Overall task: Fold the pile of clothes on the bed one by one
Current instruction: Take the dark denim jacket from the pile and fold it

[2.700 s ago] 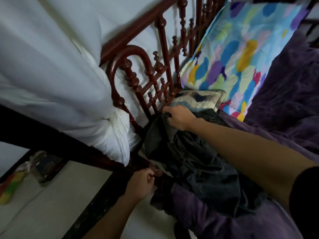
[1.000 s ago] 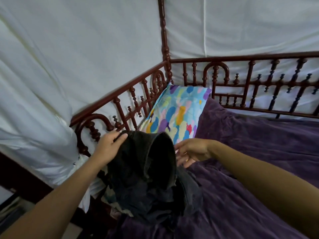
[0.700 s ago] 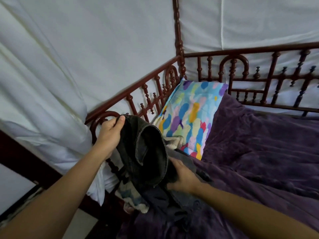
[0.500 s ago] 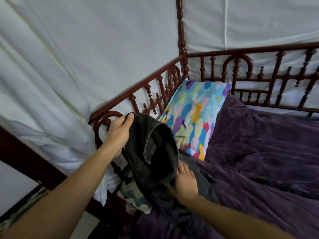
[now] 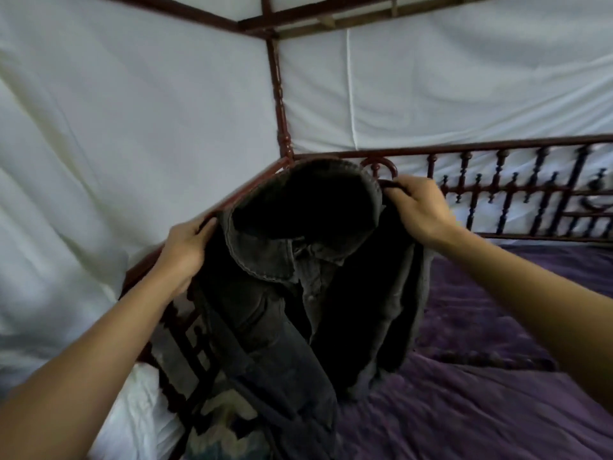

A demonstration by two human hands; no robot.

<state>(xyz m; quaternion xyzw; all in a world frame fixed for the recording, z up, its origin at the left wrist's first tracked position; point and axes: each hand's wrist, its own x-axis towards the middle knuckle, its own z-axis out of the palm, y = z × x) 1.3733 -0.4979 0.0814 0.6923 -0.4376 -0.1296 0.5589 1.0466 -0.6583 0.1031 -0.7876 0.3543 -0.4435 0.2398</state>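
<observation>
A dark grey denim jacket [image 5: 298, 277] hangs in the air in front of me, collar up and front facing me, its lower part trailing down to the bed. My left hand [image 5: 185, 250] grips its left shoulder edge. My right hand [image 5: 421, 210] grips the right shoulder edge, fingers curled over the fabric. Below the jacket, at the bed's near left corner, a patterned cream and blue garment [image 5: 225, 426] lies partly hidden under it.
The purple bedspread [image 5: 481, 410] covers the bed to the right. A dark red turned-wood bed rail [image 5: 497, 194] runs behind and along the left side, with a corner post [image 5: 280, 104]. White netting [image 5: 116, 127] hangs outside the frame.
My right hand left the lower folds and took the jacket's right shoulder. Both hands lifted the jacket higher and spread it. The colourful pillow is now hidden behind it.
</observation>
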